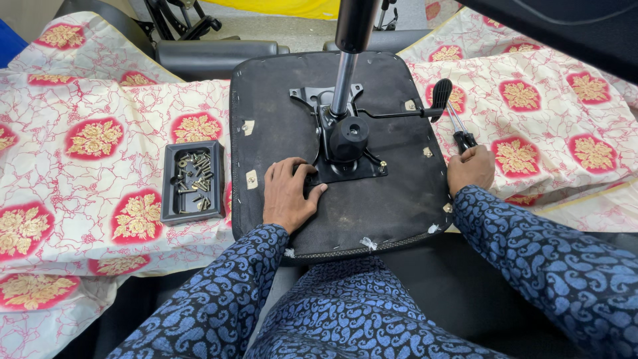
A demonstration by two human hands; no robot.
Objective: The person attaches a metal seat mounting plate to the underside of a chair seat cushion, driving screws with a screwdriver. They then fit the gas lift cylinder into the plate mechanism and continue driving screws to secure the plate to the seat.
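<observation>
An upturned black chair seat (372,199) lies on my lap, its underside up. A black metal mechanism plate (342,143) with a gas-lift column (345,73) and a side lever (419,110) is fixed at its middle. My left hand (289,193) rests flat on the seat, fingertips touching the plate's near left corner. My right hand (470,167) is at the seat's right edge, closed around a screwdriver (460,129) with a black handle, its shaft pointing away from me.
A black tray (193,181) with several screws and bolts sits left of the seat on a cream cloth with red and gold flowers (93,139). Black chair parts (212,53) lie behind the seat. Another dark part (571,26) is at the top right.
</observation>
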